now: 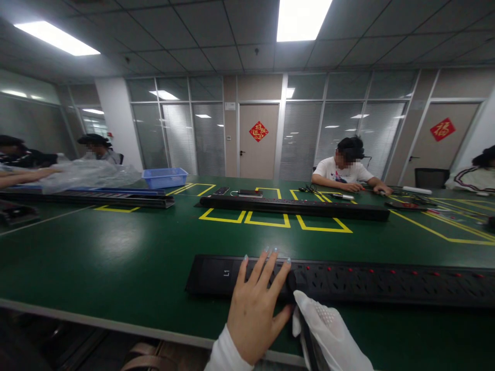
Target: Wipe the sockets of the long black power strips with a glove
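Observation:
A long black power strip (348, 282) lies along the green table in front of me, marked L1 near its left end, with a row of small red parts and sockets along it. My left hand (255, 301), bare with painted nails, rests flat on the strip, fingers spread. In a white glove, my right hand (328, 330) is closed around a black rod-like thing (308, 342) at the strip's near edge. A rounded black part (291, 281) stands over the strip just beyond the glove; whether it belongs to the rod I cannot tell.
Farther back on the green table (116, 257) lies another long black strip (294, 207), across yellow tape outlines. Metal channels (127, 198), clear plastic wrapping (88, 172) and a blue basket (165, 178) are at the left. Several people sit around, one (346, 167) across handling small parts.

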Available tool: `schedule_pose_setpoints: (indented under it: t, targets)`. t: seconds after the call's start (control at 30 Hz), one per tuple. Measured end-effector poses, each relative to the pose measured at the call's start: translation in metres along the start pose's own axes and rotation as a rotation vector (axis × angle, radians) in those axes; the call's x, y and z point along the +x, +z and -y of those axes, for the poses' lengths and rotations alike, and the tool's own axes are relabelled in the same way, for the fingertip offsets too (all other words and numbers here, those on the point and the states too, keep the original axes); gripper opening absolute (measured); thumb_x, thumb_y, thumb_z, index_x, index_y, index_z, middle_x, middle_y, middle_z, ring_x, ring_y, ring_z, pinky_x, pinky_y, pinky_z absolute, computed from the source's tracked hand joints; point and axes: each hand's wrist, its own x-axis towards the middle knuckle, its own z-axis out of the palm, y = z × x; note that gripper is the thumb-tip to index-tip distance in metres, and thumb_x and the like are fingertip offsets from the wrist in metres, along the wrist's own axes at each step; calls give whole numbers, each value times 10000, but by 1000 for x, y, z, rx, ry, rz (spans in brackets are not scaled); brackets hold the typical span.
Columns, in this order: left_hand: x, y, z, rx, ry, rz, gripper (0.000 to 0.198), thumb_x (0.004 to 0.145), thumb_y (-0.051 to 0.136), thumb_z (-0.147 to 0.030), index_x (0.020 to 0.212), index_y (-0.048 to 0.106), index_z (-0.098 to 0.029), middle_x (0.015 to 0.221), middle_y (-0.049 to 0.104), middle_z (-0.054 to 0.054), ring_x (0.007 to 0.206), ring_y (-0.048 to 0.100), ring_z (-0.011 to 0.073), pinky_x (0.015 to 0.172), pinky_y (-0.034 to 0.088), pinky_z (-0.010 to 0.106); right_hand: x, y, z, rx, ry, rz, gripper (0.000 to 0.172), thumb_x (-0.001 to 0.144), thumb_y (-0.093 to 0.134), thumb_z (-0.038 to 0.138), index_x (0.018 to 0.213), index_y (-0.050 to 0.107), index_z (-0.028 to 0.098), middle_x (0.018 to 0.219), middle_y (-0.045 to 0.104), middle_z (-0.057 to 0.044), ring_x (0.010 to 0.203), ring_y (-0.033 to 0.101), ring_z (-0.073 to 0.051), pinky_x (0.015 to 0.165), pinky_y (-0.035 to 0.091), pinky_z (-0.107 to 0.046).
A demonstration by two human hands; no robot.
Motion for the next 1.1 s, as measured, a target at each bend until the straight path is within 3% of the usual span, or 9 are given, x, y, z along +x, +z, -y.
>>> schedule_pose_setpoints:
  t: [0.63,1.1]
  targets:
    - [1,0,0,-16,-18,10,571,899,521,-518,1428,386,-348,1449,478,-7,1319,425,225,1140,182,463,2,1,-7,-21,-39,0,757,762,333,870,401,507,228,484,604,-60,512,606,-194,641,530,-290]
    - [1,-1,-1,-27,-32,24,569,911,507,-512,1439,354,-367,1469,452,-27,1337,405,212,1140,181,455,0,0,-23,8,-27,10,670,799,462,788,475,583,214,511,624,-45,536,600,-182,657,495,-274]
